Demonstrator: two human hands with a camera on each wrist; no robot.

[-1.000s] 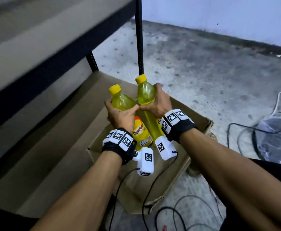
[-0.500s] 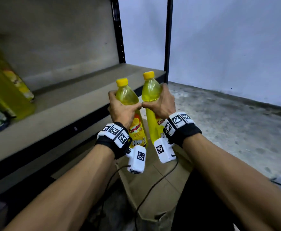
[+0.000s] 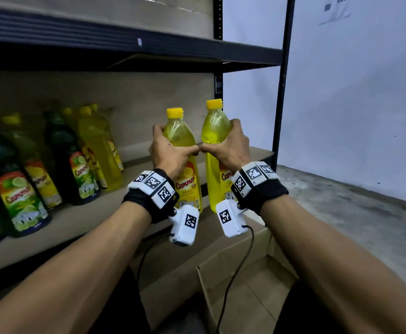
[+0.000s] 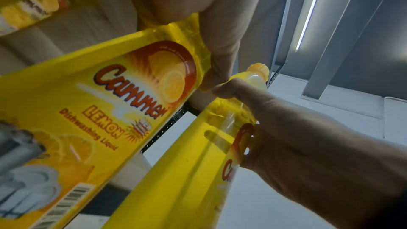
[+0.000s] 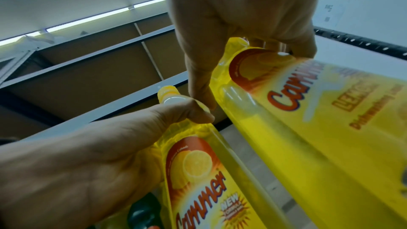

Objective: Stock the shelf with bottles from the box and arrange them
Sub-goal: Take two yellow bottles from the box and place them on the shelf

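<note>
My left hand point(image 3: 167, 150) grips one yellow dish-liquid bottle point(image 3: 181, 150) around its upper body, and my right hand point(image 3: 231, 145) grips a second yellow bottle point(image 3: 215, 131) the same way. Both bottles stand upright side by side in the air, just in front of the shelf board point(image 3: 81, 220), with my thumbs nearly touching between them. The left wrist view shows the lemon label of the left bottle point(image 4: 110, 111) and the right bottle point(image 4: 198, 163) beside it. In the right wrist view, the right bottle point(image 5: 308, 119) fills the right side.
Several yellow and green bottles point(image 3: 52, 165) stand on the shelf's left part. The shelf's right end point(image 3: 257, 155) behind the held bottles is bare. An upper shelf point(image 3: 125, 42) hangs overhead. The open cardboard box point(image 3: 245, 285) sits below my arms on the concrete floor point(image 3: 341, 213).
Both hands have lifted the two bottles out of the box and up to shelf height. My view has risen from the box and floor to the stocked shelf.
</note>
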